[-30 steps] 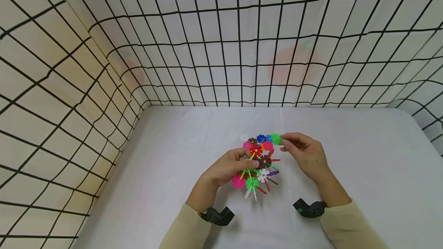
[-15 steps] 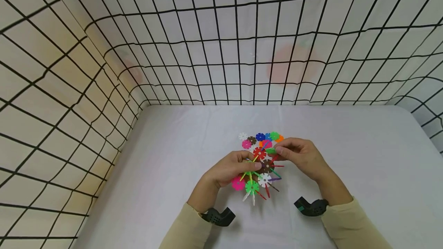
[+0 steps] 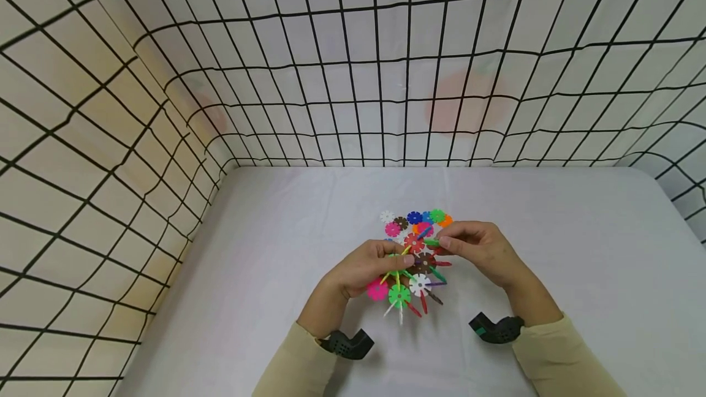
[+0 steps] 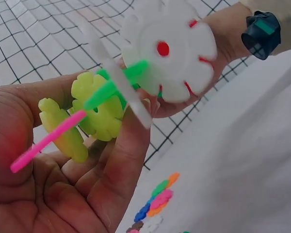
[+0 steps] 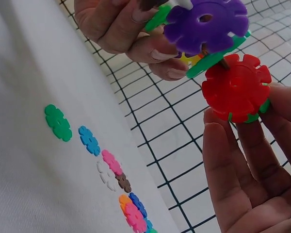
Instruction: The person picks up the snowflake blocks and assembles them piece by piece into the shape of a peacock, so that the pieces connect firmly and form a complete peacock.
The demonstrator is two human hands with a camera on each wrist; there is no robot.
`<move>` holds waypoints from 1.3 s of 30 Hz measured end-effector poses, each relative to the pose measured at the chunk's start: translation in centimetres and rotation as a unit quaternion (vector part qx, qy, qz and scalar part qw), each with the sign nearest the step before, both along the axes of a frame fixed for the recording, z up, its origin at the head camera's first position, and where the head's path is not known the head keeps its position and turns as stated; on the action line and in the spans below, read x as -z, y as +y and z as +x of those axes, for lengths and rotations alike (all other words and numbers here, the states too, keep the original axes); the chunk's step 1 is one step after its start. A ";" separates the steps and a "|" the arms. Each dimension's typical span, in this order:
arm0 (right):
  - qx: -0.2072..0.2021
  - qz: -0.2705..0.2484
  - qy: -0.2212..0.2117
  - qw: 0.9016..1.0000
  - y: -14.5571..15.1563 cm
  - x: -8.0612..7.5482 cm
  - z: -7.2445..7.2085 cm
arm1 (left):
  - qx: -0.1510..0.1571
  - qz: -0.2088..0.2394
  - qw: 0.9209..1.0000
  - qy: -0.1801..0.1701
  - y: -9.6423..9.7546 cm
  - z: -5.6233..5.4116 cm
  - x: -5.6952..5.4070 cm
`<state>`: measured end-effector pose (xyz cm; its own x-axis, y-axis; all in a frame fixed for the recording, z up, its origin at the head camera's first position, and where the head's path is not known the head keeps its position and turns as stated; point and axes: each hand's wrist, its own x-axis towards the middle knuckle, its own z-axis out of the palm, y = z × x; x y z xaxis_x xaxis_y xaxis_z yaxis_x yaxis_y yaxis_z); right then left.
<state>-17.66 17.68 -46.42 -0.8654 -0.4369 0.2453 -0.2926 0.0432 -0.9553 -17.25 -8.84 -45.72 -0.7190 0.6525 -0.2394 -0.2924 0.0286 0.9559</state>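
Observation:
In the head view my left hand point(image 3: 361, 268) grips a spiky cluster of slotted plastic snowflake discs point(image 3: 420, 285), several discs joined edge to edge at angles. The left wrist view shows its yellow-green disc point(image 4: 98, 107) between my thumb and fingers, with a white disc point(image 4: 172, 53) beyond. My right hand point(image 3: 485, 252) pinches a single green disc point(image 3: 432, 242) at the cluster's upper right. From the right wrist, that green disc lies mostly hidden behind the cluster's red disc point(image 5: 236, 88); whether their slots engage, I cannot tell. A purple disc point(image 5: 207, 25) is also on the cluster.
Loose discs lie on the white table point(image 3: 276, 231) just beyond the cluster, among them a dark blue disc point(image 3: 415, 218) and an orange disc point(image 3: 445, 221). A loose green disc point(image 5: 58, 122) shows in the right wrist view. Black netting point(image 3: 353, 66) stands behind and at the sides.
My right hand has brought a green disc from the loose discs toward me, up to the cluster. Over the last half second it barely moves. The cluster tilts slightly in my left hand.

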 end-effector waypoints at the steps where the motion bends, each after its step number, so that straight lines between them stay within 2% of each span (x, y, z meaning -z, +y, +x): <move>1: -0.001 -0.002 0.002 1.000 0.0 0.0 0.0 | 0.000 0.000 1.000 -0.001 0.0 0.0 0.0; 8: -0.019 0.009 0.042 0.999 0.1 0.1 0.1 | 0.005 -0.027 0.999 0.019 -0.1 0.0 0.0; 16: -0.017 0.060 0.032 0.998 0.2 0.1 0.1 | 0.012 -0.063 0.997 0.032 -0.1 -0.1 -0.2; 22: -0.024 0.065 0.038 0.997 -0.1 0.2 0.1 | 0.025 -0.102 0.993 0.059 -0.3 0.1 -0.5; 26: -0.024 0.084 0.037 0.996 -0.2 0.0 0.2 | 0.044 -0.124 0.988 0.084 -0.5 0.1 -1.0; 33: -0.018 0.074 0.070 0.995 -0.8 -0.1 0.5 | 0.061 -0.125 0.984 0.108 -0.6 0.2 -1.2; 39: 0.016 0.082 0.113 0.990 -1.2 0.0 0.6 | 0.055 -0.116 0.985 0.114 -0.5 0.3 -1.1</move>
